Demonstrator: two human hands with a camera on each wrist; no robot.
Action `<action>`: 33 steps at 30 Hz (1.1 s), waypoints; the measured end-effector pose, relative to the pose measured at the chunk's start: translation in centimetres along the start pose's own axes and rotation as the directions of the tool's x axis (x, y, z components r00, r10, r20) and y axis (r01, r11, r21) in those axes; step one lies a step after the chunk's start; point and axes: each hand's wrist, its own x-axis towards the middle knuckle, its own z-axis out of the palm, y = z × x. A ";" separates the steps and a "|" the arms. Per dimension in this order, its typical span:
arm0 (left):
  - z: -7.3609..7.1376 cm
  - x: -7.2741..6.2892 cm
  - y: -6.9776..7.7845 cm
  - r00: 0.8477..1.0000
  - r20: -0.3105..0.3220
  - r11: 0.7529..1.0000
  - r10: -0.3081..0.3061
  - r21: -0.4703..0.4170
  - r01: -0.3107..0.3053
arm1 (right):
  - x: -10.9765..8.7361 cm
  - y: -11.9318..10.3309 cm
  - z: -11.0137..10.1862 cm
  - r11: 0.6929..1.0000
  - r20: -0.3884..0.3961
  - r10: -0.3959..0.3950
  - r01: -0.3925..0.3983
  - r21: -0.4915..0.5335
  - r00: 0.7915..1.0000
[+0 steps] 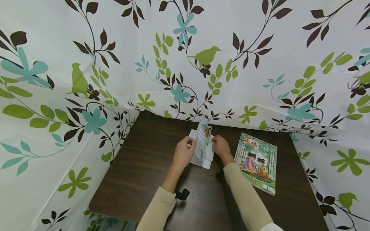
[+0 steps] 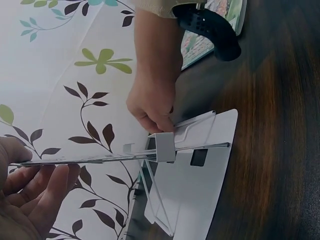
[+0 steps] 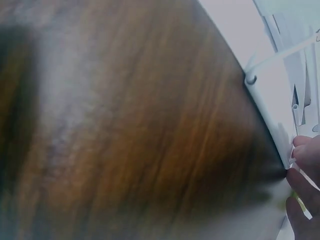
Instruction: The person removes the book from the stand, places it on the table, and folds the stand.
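A white metal book stand point(image 1: 199, 163) is partly unfolded on the dark wooden table, with a printed upright panel point(image 1: 204, 134). My left hand point(image 1: 184, 150) grips that panel by its edge, thumb on one face and fingers on the other in the left wrist view. On the stand's other side, my right hand point(image 1: 222, 147) pinches a thin part near the edge of the base. Wire legs point(image 2: 159, 202) and a small white bracket point(image 2: 165, 147) join the panel to the flat base plate point(image 2: 187, 192). Fingertips of the right hand point(image 3: 306, 182) show at the right wrist view's edge.
Right of the stand lies an illustrated magazine point(image 1: 257, 163) on the brown table point(image 1: 138, 179). A white curtain point(image 1: 121, 64) with leaves and birds hangs behind and at the sides. A black wrist camera point(image 1: 182, 194) juts from the left sleeve.
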 end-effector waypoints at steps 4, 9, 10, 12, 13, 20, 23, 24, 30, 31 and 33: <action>0.3 -0.2 -0.1 1.000 -0.002 1.000 0.010 0.009 -0.010 | 0.0 -0.1 0.0 1.000 0.008 0.021 -0.021 -0.008 1.000; 0.6 -0.3 -0.1 1.000 -0.013 1.000 0.022 0.005 -0.022 | 0.3 -0.1 0.0 1.000 -0.018 0.008 -0.009 -0.027 1.000; 0.6 -0.3 -0.1 1.000 -0.013 1.000 0.023 0.004 -0.023 | 0.4 -0.2 0.0 0.999 -0.026 0.001 -0.002 -0.032 1.000; 0.7 -0.3 0.0 1.000 -0.016 1.000 0.025 -0.001 -0.025 | 0.6 -0.3 0.0 0.999 -0.037 -0.009 0.008 -0.042 0.999; 0.8 -0.3 0.0 1.000 -0.018 1.000 0.026 -0.004 -0.026 | 0.7 -0.4 0.0 0.999 -0.042 -0.016 0.014 -0.050 0.999; 1.0 -0.3 0.1 0.999 -0.038 0.999 0.037 -0.030 -0.038 | 1.2 -0.6 -0.1 0.997 -0.039 0.007 -0.010 -0.075 0.999; 1.1 -0.2 0.0 0.998 -0.039 0.998 0.048 -0.045 -0.050 | 1.2 -0.7 -0.2 0.999 -0.019 0.025 -0.026 -0.038 0.999; 1.1 -0.2 -0.1 0.998 -0.041 0.998 0.051 -0.044 -0.053 | 1.2 -0.7 -0.2 0.999 -0.011 0.028 -0.028 -0.020 1.000; 1.2 -0.3 -0.4 0.997 -0.075 0.997 0.034 0.078 -0.028 | 0.8 -0.6 0.1 0.991 0.047 0.066 -0.071 0.115 0.997; 1.2 -0.3 -0.4 0.996 -0.081 0.995 0.032 0.101 -0.024 | 0.7 -0.6 0.2 0.986 0.052 0.079 -0.086 0.145 0.995; 1.2 -0.4 -0.4 0.996 -0.084 0.992 0.031 0.128 -0.020 | 0.4 -0.6 0.2 0.973 0.048 0.103 -0.111 0.205 0.994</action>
